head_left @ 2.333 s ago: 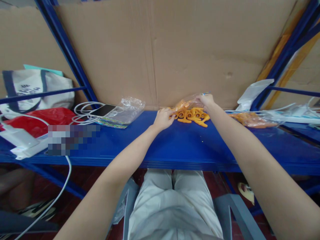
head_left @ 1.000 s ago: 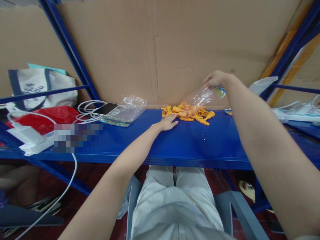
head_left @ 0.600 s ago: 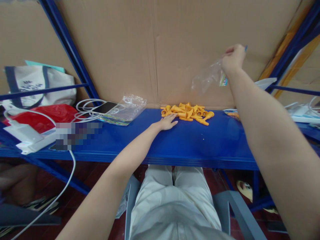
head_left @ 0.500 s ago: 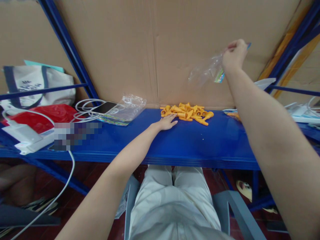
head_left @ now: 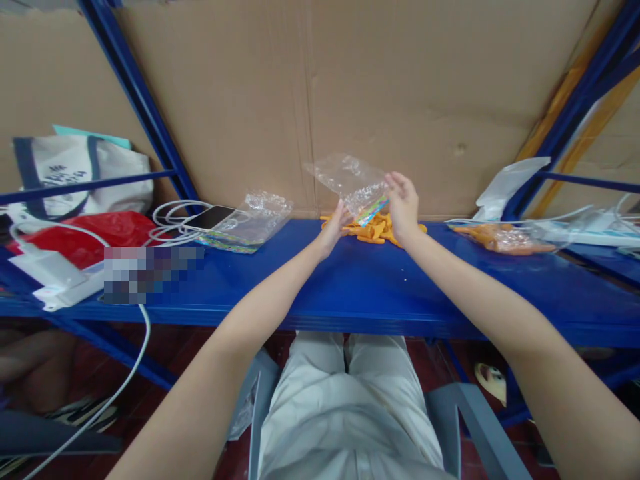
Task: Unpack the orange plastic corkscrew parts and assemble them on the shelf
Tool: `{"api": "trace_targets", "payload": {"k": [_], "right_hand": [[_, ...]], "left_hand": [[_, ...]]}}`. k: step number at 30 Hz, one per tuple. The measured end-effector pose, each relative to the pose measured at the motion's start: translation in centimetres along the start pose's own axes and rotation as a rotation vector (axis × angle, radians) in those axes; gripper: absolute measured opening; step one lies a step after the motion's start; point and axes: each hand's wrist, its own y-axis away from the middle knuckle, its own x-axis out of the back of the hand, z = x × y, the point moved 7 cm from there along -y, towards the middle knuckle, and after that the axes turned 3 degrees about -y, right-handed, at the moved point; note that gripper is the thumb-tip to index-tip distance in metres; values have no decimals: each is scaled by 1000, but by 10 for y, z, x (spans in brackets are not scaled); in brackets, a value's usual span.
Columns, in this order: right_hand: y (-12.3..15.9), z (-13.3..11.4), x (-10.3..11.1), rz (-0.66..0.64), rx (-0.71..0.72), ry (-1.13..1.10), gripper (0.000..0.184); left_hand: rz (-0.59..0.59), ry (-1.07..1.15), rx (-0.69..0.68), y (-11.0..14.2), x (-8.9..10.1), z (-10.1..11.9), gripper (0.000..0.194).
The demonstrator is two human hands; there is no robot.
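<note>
My right hand (head_left: 404, 205) pinches a clear plastic bag (head_left: 347, 177) by its side, near a strip with bright coloured print (head_left: 373, 211). The bag looks flat and see-through, held up in front of the cardboard. My left hand (head_left: 331, 232) is raised beside the bag's lower left, fingers stretched upward and thumb apart; whether it touches the bag I cannot tell. Just behind and below both hands lies a pile of orange-yellow plastic pieces (head_left: 373, 231), partly covered by the hands and bag.
On the left of the blue table (head_left: 360, 287) are a phone (head_left: 213, 217), another clear bag (head_left: 265, 217), white cables, a power strip (head_left: 75, 283) and a red bag (head_left: 95, 227). A filled bag of orange pieces (head_left: 505, 238) lies right. Cardboard (head_left: 240, 100) stands behind.
My right hand has come down and left with the clear bag, over the orange pile. My left hand has lifted off the pile's edge and turned upward beside the bag.
</note>
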Motion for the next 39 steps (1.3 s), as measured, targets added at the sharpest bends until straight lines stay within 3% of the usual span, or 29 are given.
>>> {"api": "trace_targets", "payload": {"k": [4, 8, 10, 13, 16, 19, 21, 24, 27, 31, 34, 39], "right_hand": [[36, 21, -4, -211, -104, 31, 34], [48, 28, -18, -547, 61, 276, 50], [46, 34, -20, -611, 146, 350, 59], [31, 42, -12, -531, 207, 345, 66], [8, 48, 6, -355, 161, 265, 63], [-8, 52, 31, -137, -21, 149, 47], [-9, 56, 41, -71, -240, 68, 33], [4, 62, 41, -109, -592, -32, 20], [15, 63, 42, -120, -759, -42, 18], [19, 68, 49, -84, -842, 25, 17], [23, 66, 42, -149, -872, -33, 20], [23, 52, 32, -136, -738, -130, 14]], "left_hand": [[131, 307, 27, 3, 11, -4, 54], [360, 568, 125, 9, 27, -14, 24], [454, 637, 199, 11, 34, -19, 15], [511, 681, 254, 12, 40, -19, 17], [525, 674, 262, 11, 45, -18, 32], [496, 639, 252, 11, 48, -19, 46], [433, 601, 234, 10, 49, -19, 52], [306, 540, 182, 8, 46, -18, 60], [212, 512, 127, 8, 43, -15, 65], [146, 518, 97, 11, 39, -7, 67], [98, 562, 89, 14, 35, 1, 70], [46, 642, 116, 16, 28, 5, 80]]}}
